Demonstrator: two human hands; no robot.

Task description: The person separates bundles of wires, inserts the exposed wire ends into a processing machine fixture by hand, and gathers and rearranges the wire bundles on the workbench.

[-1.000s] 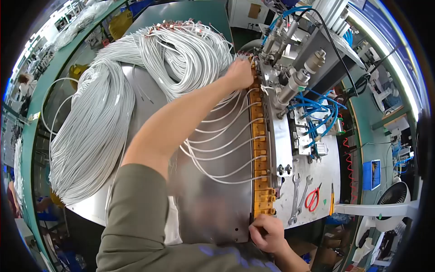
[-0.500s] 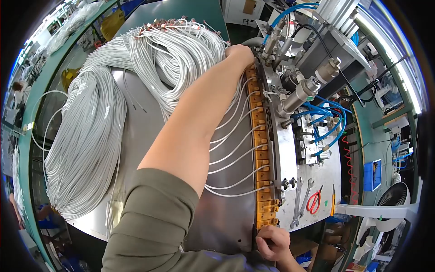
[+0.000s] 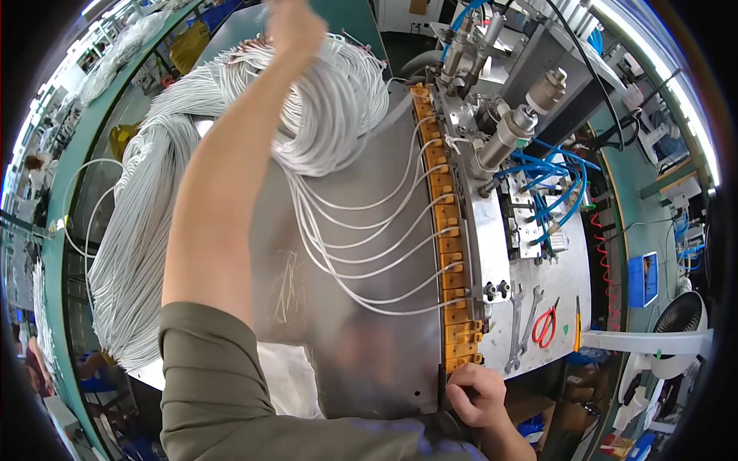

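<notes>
My left hand [image 3: 296, 29] is raised over the far side of a coil of white cables [image 3: 330, 115]. Both the hand and part of the coil are smeared by motion, so its fingers and any grip are unclear. From the coil, several white cables [image 3: 377, 270] curve right into a row of orange blocks [image 3: 443, 201] along a metal fixture. By the near end of that row, my right hand [image 3: 477, 393] is curled into a loose fist, with nothing visible in it. Whether it touches the last orange block is unclear.
A long white cable bundle [image 3: 142, 253] lies at the left of the metal tabletop [image 3: 361, 361]. Pneumatic cylinders [image 3: 503, 142] and blue tubes stand right of the fixture. Wrenches [image 3: 516, 330], red-handled scissors [image 3: 545, 326] and a yellow-handled tool [image 3: 578, 323] lie nearby, with a fan [image 3: 676, 326] beyond.
My left hand has swung left and away from the fixture's far end, over the coil. The coil has shifted and blurred. My right hand stays by the row's near end.
</notes>
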